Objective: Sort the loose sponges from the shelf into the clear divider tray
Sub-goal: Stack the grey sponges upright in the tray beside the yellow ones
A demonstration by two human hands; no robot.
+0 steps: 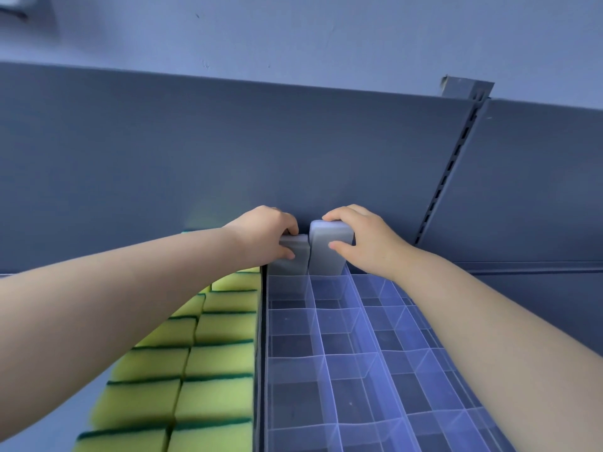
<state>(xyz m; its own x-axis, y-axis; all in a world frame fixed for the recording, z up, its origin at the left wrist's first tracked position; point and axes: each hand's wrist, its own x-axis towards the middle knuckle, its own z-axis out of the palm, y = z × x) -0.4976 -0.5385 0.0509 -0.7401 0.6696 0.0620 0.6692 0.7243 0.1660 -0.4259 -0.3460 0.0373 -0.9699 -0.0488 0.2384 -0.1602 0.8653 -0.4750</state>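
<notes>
Facing a blue-grey back panel [228, 158], with pale wall [293, 34] above and a slotted upright [452, 177] at the right. Working at shelf [541, 288] level, over the clear divider tray [321, 349] running lengthwise toward the back panel, with the near compartments showing nothing inside.

Gripping the left grey sponge [293, 261] with the left hand [262, 230]: thumb on the near face, fingers curled over the top edge. Gripping the right grey sponge [328, 252] with the right hand [365, 238] in the same manner.

Holding both sponges upright on end, side by side and touching or nearly so, in the rearmost row of the tray, in the two left-hand columns, close against the back panel. Standing them on end, probably to suit the narrow, deep cells and to allot one sponge per cell. Pinching from the top, probably to hold the fingers clear of the thin divider walls while pressing down. Seating the left grey sponge lower than the right grey sponge; judging the right one as not yet fully down. Starting at the far row, probably to leave the near cells unobstructed for later reaches.

Leaving the yellow-and-green sponges [215, 360] packed in rows just left of the tray, beyond a dark strip [262, 353]. Leaving undetermined whether these count as loose stock.
</notes>
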